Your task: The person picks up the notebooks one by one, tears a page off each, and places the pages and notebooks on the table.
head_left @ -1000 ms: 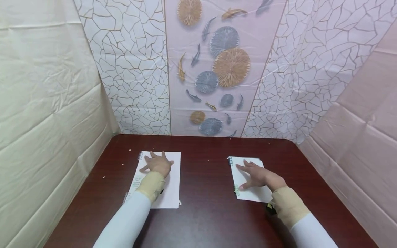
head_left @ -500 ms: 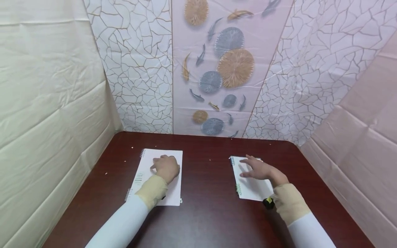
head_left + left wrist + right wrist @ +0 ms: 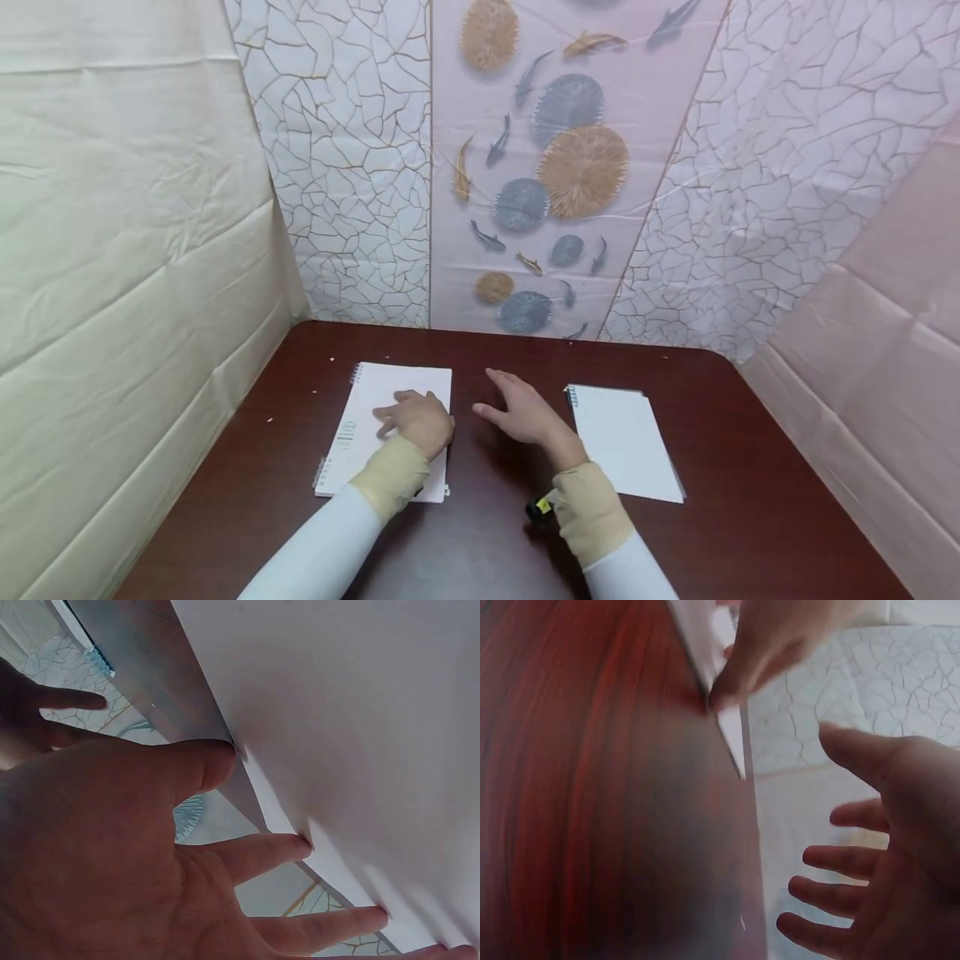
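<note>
On the left of the table lies a white spiral notebook (image 3: 375,396) with small printed marks near its left edge. My left hand (image 3: 422,423) is over its right half, fingers spread. In the left wrist view the fingertips touch the white page (image 3: 360,712), and the thumb lies at the notebook's edge. Between this notebook and a second one, my right hand (image 3: 528,412) hovers above the table with its fingers extended, holding nothing. That second spiral notebook (image 3: 626,442), with a blank white top, lies to the right, apart from both hands.
The dark red-brown table (image 3: 480,533) has rounded far corners and carries a few tiny white scraps. Behind it hangs a patterned cloth (image 3: 517,275); pale fabric walls stand on both sides. A black device with a yellow mark (image 3: 538,510) sits at my right wrist.
My right hand has left the right notebook and moved left toward the other one. My left hand has shifted toward the right edge of its notebook. The head view has turned slightly left.
</note>
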Tool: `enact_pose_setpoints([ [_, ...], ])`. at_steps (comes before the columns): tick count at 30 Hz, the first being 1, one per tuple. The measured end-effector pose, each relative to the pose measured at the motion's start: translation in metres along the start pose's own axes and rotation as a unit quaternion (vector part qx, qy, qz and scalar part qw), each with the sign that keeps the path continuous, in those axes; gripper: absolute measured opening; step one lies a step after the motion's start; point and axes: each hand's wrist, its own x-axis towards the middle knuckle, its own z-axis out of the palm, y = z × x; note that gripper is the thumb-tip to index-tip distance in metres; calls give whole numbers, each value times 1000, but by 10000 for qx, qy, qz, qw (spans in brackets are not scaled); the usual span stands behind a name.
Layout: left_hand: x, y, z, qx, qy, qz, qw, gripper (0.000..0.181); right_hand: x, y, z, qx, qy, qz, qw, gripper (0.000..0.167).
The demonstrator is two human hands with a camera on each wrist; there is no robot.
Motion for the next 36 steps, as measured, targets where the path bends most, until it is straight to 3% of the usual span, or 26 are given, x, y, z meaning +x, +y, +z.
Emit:
enact_pose_setpoints([
  [4, 4, 4, 2, -438, 99, -634, 9970, 65, 14, -14, 16, 269, -66, 122, 9995, 55],
  [6, 5, 6, 2, -412, 54, -618, 9972, 67, 19, -19, 22, 223, -230, 204, 9993, 48],
  [11, 10, 13, 1, 386, -153, 319, 9986, 64, 23, -22, 28, -268, -839, 399, 9953, 48],
  [15, 14, 15, 0, 582, -92, 717, 9957, 61, 23, -22, 32, -465, -1046, 550, 9919, 53],
  [20, 11, 19, 0, 234, -366, 644, 9970, 46, 21, -23, 37, -447, -1179, 485, 9908, 56],
  [25, 1, 21, -4, 43, -608, 600, 9963, 44, 19, -24, 37, -364, -1255, 326, 9909, 59],
  [30, 2, 18, -5, -228, -414, 752, 9960, 42, 20, -27, 39, -220, -1174, 236, 9926, 62],
  [33, 5, 12, -8, -88, -165, 1190, 9927, 36, 23, -32, 45, -52, -1015, 94, 9948, 64],
  [36, 6, 3, -13, 38, 141, 1742, 9846, 28, 24, -37, 51, -49, -908, 52, 9958, 69],
])
